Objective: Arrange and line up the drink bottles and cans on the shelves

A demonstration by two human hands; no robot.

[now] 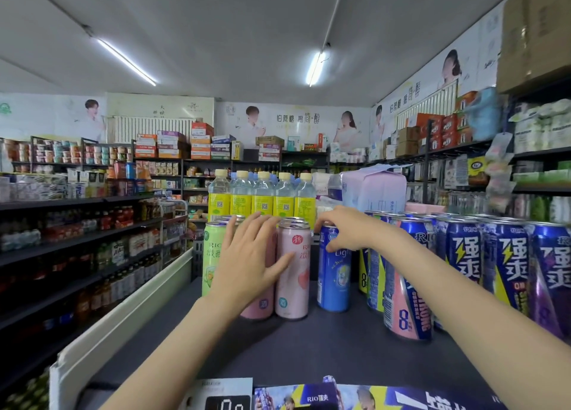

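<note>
On the dark shelf top stand tall cans. My left hand lies flat, fingers spread, against a pink can that it mostly hides, between a green can and a second pink can. My right hand grips the rim of a light blue can from above. To the right stand several dark blue cans and a pink-and-blue can. Behind the cans is a row of yellow-labelled bottles.
A white shelf edge runs along the left side. Printed signs lie at the near edge. A lilac package sits behind the blue cans. Stocked shelves line the aisle on the left and the right wall.
</note>
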